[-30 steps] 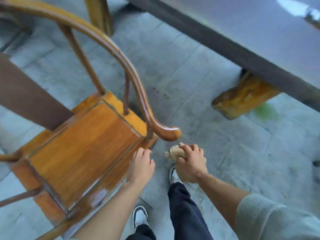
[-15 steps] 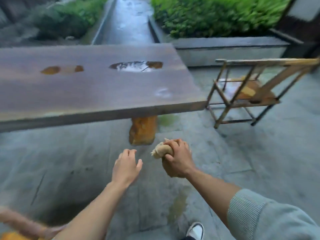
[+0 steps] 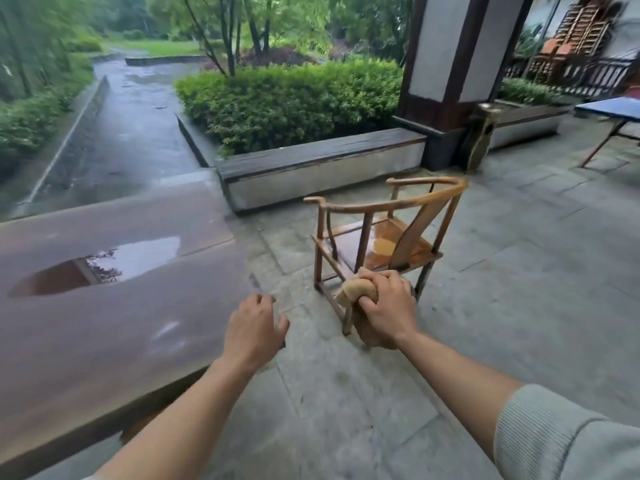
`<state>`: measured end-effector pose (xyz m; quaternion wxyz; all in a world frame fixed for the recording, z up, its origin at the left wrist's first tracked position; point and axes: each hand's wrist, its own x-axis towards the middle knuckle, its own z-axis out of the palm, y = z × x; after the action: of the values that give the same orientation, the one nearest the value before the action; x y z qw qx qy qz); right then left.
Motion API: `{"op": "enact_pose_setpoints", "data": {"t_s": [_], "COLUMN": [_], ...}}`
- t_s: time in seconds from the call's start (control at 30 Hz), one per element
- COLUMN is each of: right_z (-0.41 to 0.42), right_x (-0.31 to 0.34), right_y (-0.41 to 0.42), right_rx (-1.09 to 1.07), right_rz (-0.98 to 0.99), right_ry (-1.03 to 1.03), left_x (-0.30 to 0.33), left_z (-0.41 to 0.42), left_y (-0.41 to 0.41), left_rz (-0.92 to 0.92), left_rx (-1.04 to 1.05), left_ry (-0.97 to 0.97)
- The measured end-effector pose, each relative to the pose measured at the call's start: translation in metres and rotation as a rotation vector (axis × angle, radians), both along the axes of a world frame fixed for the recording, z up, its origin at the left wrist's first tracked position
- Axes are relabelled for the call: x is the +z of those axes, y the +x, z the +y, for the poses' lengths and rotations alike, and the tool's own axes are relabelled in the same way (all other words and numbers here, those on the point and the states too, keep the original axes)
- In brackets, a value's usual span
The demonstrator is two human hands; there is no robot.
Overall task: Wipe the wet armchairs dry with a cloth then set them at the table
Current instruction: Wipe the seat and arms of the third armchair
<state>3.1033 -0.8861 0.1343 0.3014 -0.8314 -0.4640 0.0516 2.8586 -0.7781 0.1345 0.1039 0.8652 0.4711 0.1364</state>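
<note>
A wooden armchair [image 3: 388, 233] with a curved back rail stands on the stone floor just past the table's right end, its seat shiny with water. My right hand [image 3: 386, 306] is shut on a bunched tan cloth [image 3: 356, 291], held in the air in front of the chair's lower front corner. My left hand [image 3: 254, 327] hovers open, fingers apart, over the right edge of the long dark table [image 3: 114, 327]. A puddle [image 3: 100, 265] lies on the tabletop.
A low stone planter wall [image 3: 322, 168] with a hedge runs behind the chair. A wide pillar [image 3: 453, 64] rises at the right, a blue table [image 3: 613, 109] beyond it and stacked chairs [image 3: 575, 32] at the far back. Grey paving [image 3: 519, 289] spreads around the armchair.
My view swung up from a near armchair's seat to the table and a second armchair. My left hand left that seat's edge. The cloth stayed in my right hand.
</note>
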Motion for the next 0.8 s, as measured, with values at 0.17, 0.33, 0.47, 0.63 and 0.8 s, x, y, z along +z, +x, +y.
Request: {"op": "enact_pose_setpoints", "data": {"t_s": [0.17,0.33,0.47,0.63,0.8], "right_z": [0.1,0.218,0.305,0.405,0.505], "right_x": [0.009,0.018,0.023,0.004,-0.071], "right_y": [0.094,0.177,0.237,0.333,0.396], "right_rx": [0.009,0.045,0.079,0.117,0.337], "right_rz": [-0.035,-0.156,-0.184,-0.244,-0.1], "right_ry": [0.003,-0.096,-0.182,-0.315,-0.598], "left_x": [-0.006,-0.023,-0.042,-0.074,-0.126], "left_z": [0.121,0.25,0.338,0.429,0.51], "left_y": [0.105,0.192,0.247,0.328,0.409], "left_rz": [0.018,-0.066,-0.022,0.004,0.033], "left_rx": [-0.057,-0.072,-0.045,-0.017,0.056], "left_ry": [0.001,-0.012,-0.105,-0.208,-0.304]}}
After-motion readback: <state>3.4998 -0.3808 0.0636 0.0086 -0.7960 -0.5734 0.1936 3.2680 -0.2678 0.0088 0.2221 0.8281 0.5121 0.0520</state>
